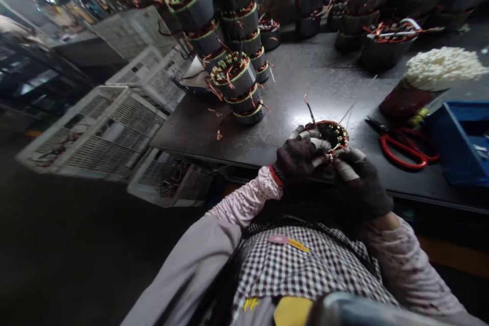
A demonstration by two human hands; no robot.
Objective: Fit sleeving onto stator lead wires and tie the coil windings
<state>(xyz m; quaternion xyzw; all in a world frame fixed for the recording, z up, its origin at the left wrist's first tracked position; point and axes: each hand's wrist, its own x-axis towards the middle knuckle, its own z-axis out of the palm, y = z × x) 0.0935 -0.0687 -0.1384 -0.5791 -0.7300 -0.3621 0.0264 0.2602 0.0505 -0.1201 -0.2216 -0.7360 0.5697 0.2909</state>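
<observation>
At the worktop near edge, both hands, left hand and right hand, grip 1 wound coil; stacks stand behind.

Dim overall. One overhead light throws a white glare patch on the dark workbench just beyond the stator. The floor at left sinks into shadow. Edges bend and smear, far stacks blurred.
</observation>
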